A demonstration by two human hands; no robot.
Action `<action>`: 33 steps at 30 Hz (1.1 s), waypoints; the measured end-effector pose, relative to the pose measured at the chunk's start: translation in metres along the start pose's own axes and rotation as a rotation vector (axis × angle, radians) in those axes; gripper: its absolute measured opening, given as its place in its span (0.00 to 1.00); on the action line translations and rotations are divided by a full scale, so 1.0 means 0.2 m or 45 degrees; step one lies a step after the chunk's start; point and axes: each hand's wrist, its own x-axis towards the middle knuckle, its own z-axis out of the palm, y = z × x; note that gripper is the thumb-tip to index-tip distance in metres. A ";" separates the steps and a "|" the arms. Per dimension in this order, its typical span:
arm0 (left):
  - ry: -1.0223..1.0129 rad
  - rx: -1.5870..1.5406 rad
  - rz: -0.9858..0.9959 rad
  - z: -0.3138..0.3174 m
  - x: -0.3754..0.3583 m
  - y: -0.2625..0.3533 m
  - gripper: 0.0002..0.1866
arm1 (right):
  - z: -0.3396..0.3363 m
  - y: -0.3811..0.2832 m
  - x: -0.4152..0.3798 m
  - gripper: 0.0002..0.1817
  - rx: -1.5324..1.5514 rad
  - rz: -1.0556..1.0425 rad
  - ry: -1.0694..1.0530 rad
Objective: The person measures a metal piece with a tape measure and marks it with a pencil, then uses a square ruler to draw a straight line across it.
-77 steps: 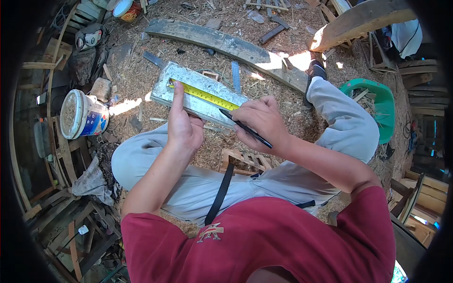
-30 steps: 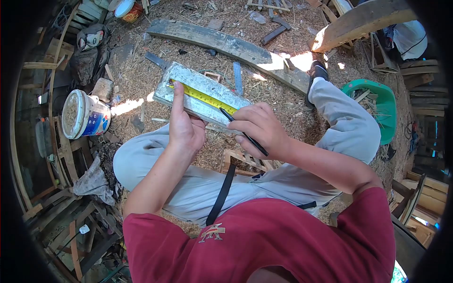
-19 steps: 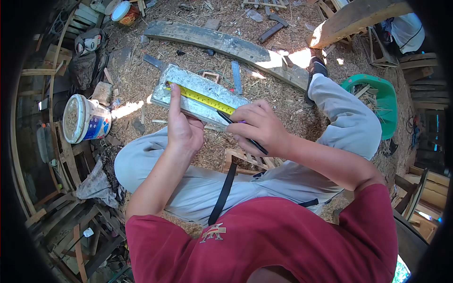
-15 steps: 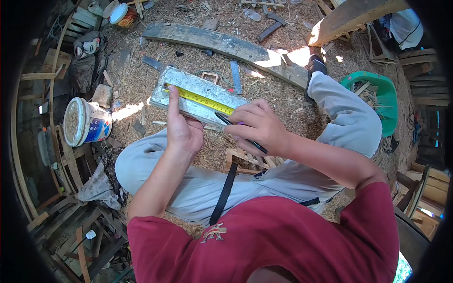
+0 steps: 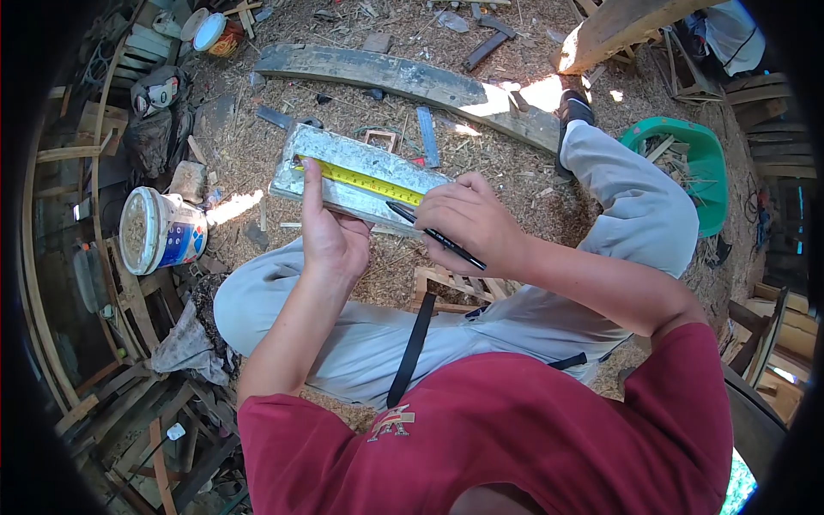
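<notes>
Step in hand: measuring and marking. The grey board (image 5: pixel 360 176) is held above the person's lap, over a floor (image 5: pixel 257 146) strewn with shavings, its far end pointing toward the curved plank (image 5: pixel 403 81) that lies across the floor's far side. A yellow tape measure (image 5: pixel 365 181) lies lengthwise along the board's upper face.

Left hand (image 5: pixel 330 236): it grips the board from below at its near edge, with the forefinger stretched along the face and pressing the tape flat close to the tape's far end.

Right hand (image 5: pixel 468 223): its fingers are closed around a black pen (image 5: pixel 433 234), held in a writing grip. The pen tip sits at the tape's near end, at or just above the board's face; contact cannot be confirmed.

Judgement: the next move calls for a steady board, the tape kept from sliding, and the pen tip set exactly against the wanted graduation.

Not legible or hidden: the tape's figures are too small to read; the tape's case is not visible, likely behind the right hand; any mark on the board is covered by that hand. The board's underside and the left thumb are out of sight. A white bucket (image 5: pixel 159 230) stands at the floor's left side and a green tub (image 5: pixel 699 167) at its right, partly cut off by the dark lens border.
</notes>
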 end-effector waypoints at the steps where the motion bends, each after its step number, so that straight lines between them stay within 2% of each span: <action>1: 0.003 0.002 0.001 0.00 0.00 0.00 0.36 | 0.00 0.00 0.00 0.15 0.009 0.013 0.000; 7: 0.026 -0.002 0.002 0.01 0.00 0.00 0.32 | 0.02 0.00 -0.01 0.14 0.029 0.078 0.056; 33: -0.006 0.000 0.005 0.00 0.01 -0.01 0.32 | 0.04 0.02 -0.02 0.13 0.042 0.078 0.083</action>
